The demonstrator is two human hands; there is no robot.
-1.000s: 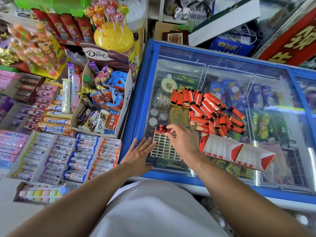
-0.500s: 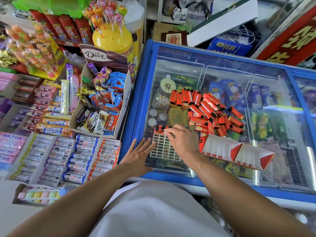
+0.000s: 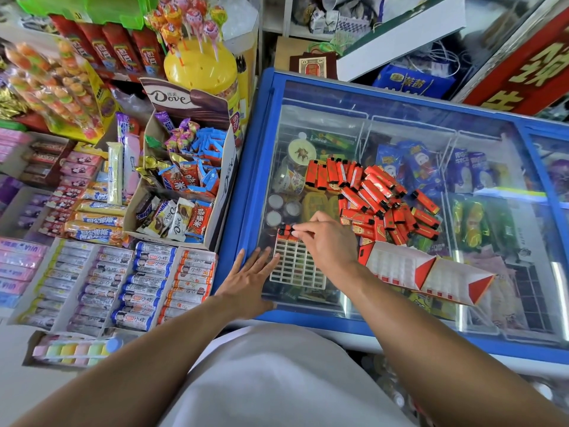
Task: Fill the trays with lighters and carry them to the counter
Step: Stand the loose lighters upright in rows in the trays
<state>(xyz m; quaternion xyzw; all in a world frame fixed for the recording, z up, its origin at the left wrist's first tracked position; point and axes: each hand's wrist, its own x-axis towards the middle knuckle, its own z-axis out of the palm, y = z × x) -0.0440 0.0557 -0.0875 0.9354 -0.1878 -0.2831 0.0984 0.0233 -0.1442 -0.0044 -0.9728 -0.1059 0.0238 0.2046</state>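
Head view: white grid tray [image 3: 297, 268] flat on freezer lid glass [image 3: 400, 124]. Right hand [image 3: 326, 238] at tray's far-left corner, fingers [image 3: 300, 231] pinching lighter [image 3: 284, 230] into cell. Left hand [image 3: 246, 278] flat, fingers spread, at tray's left edge. Loose lighter pile [image 3: 375, 198] just beyond-right, nearer right hand; long axes mixed.

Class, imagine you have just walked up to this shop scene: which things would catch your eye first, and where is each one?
First, the heap of red lighters lying loose on the glass lid of the blue freezer, right of centre. Just in front of it, the right hand pinches a lighter at the far edge of a white grid tray, while the left hand rests flat beside the tray. At upper left, a yellow lollipop tub rises above the sweets.
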